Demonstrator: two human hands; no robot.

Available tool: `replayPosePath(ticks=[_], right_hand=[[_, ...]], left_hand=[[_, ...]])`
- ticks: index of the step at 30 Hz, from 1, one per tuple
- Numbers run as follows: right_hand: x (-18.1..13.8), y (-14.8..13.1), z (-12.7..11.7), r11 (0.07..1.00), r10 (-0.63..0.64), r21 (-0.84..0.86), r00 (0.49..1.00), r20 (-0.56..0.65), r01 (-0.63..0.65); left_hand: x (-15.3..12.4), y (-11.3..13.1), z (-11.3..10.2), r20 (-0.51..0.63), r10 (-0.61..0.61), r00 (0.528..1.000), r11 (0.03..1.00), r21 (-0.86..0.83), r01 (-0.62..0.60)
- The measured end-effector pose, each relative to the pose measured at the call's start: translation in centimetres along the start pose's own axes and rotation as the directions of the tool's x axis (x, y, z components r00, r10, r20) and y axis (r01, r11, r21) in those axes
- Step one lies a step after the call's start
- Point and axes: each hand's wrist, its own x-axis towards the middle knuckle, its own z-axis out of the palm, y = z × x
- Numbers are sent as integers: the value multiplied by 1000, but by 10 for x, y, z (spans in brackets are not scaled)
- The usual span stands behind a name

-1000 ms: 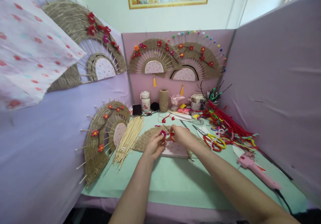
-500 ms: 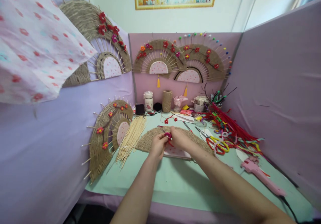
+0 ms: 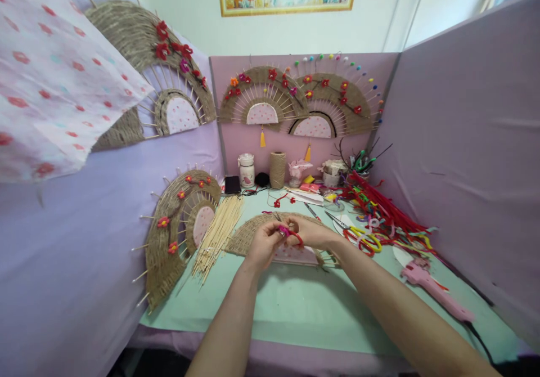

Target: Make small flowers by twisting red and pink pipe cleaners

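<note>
My left hand point(image 3: 265, 246) pinches a small magenta fuzzy-wire flower point(image 3: 285, 230) between thumb and fingers. Close against it, my right hand point(image 3: 311, 234) is closed around what looks like small scissors, with a red loop point(image 3: 299, 239) at its fingers and thin dark points point(image 3: 277, 216) beyond them. The fingers partly hide this tool. Beneath both hands lies a half-round woven twine fan point(image 3: 245, 234) with a dotted pale centre. A magenta bit point(image 3: 266, 212) rests at the fan's upper edge.
Thin wooden sticks point(image 3: 219, 230) lie to the left, beside a finished fan point(image 3: 162, 270). To the right are yellow-and-red scissors point(image 3: 358, 236), a pile of fuzzy wires point(image 3: 379, 208) and a corded pink glue gun point(image 3: 436, 291). A twine spool point(image 3: 277, 170) and jar point(image 3: 246, 171) stand behind.
My right hand has come lower and slightly right, and the red loop shows more plainly. The left hand keeps the magenta flower. The whole view has shifted slightly.
</note>
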Motion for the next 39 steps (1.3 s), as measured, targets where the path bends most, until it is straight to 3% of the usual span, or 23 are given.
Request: replayPosePath(ticks=[5, 10, 18, 21, 24, 27, 28, 29, 33, 36, 39], right_hand=[[-11, 0, 0, 977, 35, 207, 997, 65, -48], [-13, 1, 5, 934, 40, 355, 999, 21, -45], [-8, 1, 6, 934, 11, 354, 992, -127, 35], [-1, 2, -2, 956, 9, 293, 993, -121, 27], [20, 3, -14, 987, 12, 163, 985, -172, 16], [61, -3, -26, 975, -45, -219, 940, -337, -32], [77, -6, -29, 920, -68, -380, 914, -400, -97], [93, -10, -30, 897, -80, -426, 902, -424, -121], [139, -23, -27, 860, -134, -493, 875, -465, -130], [139, -21, -18, 855, -173, -511, 879, -444, -90], [108, -9, -9, 869, -207, -494, 892, -402, -21]], left_hand=[[-2, 0, 1, 21, -63, 998, 997, -49, 64], [0, -1, -4, 15, -40, 999, 996, -84, 41], [1, 2, -7, -38, 8, 999, 992, -128, -13], [3, 5, -12, -53, 9, 999, 987, -162, -17], [9, 5, -21, -213, -43, 976, 974, -227, -7], [15, 1, -30, -371, -103, 923, 943, -333, -29], [17, 0, -32, -388, -120, 914, 929, -369, -35], [18, -1, -34, -390, -136, 911, 916, -400, -35], [18, -2, -33, -375, -193, 907, 898, -440, 9], [16, -1, -30, -402, -191, 896, 924, -380, 26], [16, -3, -27, -451, -112, 886, 973, -229, 6]])
